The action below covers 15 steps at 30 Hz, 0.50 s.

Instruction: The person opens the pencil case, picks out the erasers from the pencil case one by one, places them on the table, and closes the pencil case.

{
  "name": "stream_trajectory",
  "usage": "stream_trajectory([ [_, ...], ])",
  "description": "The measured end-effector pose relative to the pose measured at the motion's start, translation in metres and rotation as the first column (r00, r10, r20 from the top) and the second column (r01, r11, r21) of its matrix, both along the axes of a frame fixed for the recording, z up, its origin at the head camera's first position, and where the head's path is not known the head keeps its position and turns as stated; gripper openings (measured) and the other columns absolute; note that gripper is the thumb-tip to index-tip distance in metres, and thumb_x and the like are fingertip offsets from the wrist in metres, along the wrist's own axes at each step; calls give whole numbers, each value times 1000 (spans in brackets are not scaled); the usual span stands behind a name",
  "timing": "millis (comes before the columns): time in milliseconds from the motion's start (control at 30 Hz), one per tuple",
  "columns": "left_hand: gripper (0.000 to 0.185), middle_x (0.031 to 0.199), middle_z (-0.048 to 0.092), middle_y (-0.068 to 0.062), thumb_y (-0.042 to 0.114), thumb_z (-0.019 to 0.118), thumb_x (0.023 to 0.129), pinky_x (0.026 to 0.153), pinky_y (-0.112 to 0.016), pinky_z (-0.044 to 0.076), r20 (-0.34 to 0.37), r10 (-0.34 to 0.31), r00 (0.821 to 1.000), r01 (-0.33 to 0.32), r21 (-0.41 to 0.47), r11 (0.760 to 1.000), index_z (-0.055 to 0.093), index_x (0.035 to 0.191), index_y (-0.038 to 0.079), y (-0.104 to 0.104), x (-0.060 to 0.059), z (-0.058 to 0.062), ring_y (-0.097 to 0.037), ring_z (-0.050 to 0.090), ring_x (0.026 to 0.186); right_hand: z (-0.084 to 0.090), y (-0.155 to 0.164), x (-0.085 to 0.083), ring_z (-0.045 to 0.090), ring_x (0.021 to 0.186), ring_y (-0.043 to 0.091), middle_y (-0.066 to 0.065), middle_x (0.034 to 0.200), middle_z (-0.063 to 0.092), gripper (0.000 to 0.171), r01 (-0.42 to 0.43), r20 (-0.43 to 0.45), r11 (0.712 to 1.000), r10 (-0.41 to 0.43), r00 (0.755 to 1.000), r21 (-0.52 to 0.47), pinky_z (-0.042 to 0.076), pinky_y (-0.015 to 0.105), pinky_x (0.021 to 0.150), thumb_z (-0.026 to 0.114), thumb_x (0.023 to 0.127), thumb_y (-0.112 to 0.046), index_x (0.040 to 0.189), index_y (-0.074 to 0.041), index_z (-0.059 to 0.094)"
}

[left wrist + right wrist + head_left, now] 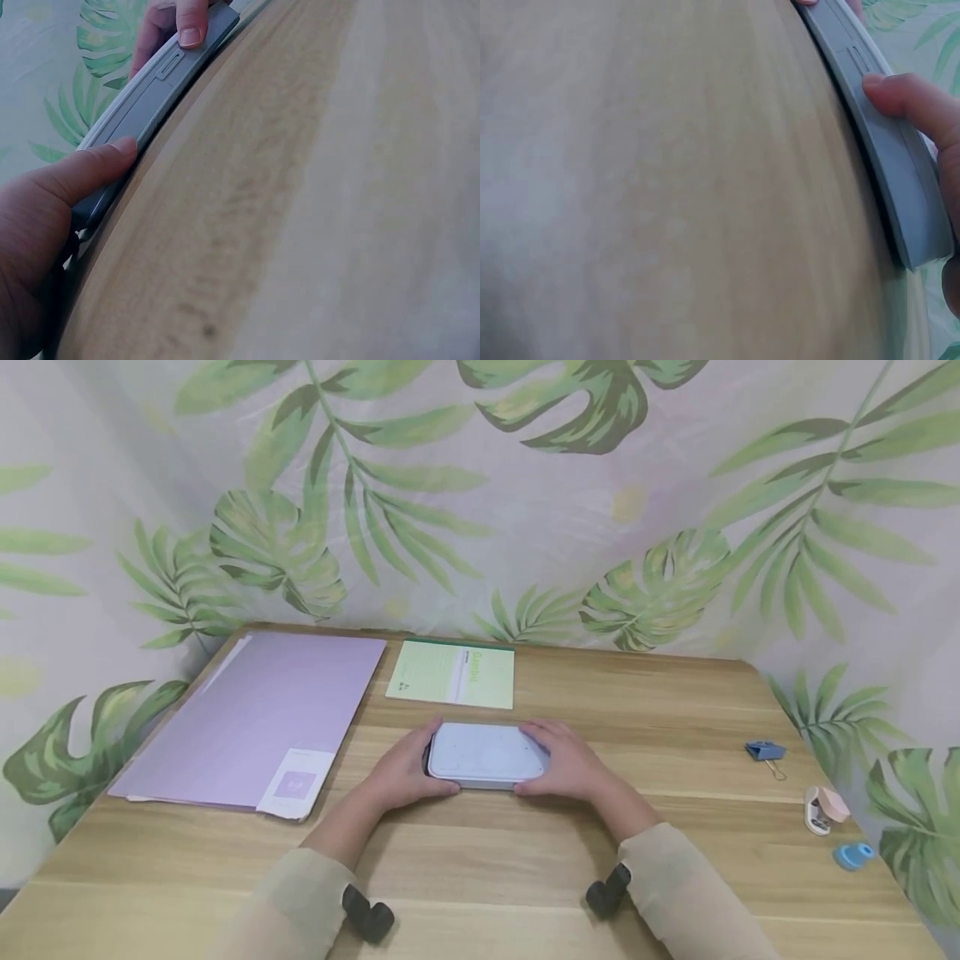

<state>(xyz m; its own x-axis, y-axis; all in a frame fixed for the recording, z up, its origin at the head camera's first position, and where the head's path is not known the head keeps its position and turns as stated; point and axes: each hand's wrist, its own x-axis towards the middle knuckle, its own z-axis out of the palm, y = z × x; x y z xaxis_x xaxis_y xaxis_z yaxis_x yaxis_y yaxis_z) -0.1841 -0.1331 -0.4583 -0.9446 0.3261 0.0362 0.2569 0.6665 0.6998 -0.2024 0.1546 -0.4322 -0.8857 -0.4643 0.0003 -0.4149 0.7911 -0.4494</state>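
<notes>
In the head view, a flat grey case (486, 754) is seen at the centre of the frame on the wooden table (675, 710). It is gripped at its left end by the left hand (405, 771) and at its right end by the right hand (566, 763), fingers curled round the edges. A purple folder (255, 714) lies at the left, a green notebook (453, 674) above the case.

In the left wrist view, the case's edge (142, 112) is pressed by the left thumb (90, 169) at the upper left.

In the right wrist view, the case (885, 150) is pinched by the right thumb (911, 101) at the upper right.
</notes>
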Motion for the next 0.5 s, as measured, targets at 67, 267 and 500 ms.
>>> stream_trajectory([
  [67, 113, 150, 41, -26, 40, 87, 67, 115, -52, 33, -3, -1, 1000, 1, -3, 1000, 25, 153, -2, 0, 0, 2, -39, 41, 139, 1, 0, 0, 34, 144, 36, 14, 152, 44, 100, 2, 13, 1000, -2, 1000, 1, 28, 55, 117, 82, 63, -54, 147, -13, 46],
  [267, 115, 149, 43, -25, 38, 88, 67, 115, -53, 33, -3, -5, 1000, 5, 17, 1000, 23, 154, 0, 0, 1, 3, -39, 42, 138, 7, 2, -4, 35, 143, 37, 15, 152, 44, 91, 0, 91, 999, 4, 996, -41, 31, 56, 116, 79, 68, -52, 146, -14, 48],
  [500, 118, 149, 44, -23, 37, 89, 65, 116, -53, 32, 4, 0, 1000, 0, 49, 999, 21, 154, 1, 2, 1, 1, -38, 41, 139, 20, 4, -10, 42, 139, 36, 16, 149, 47, 83, -23, 172, 998, 34, 984, -65, 34, 54, 114, 78, 72, -48, 143, -14, 52],
])
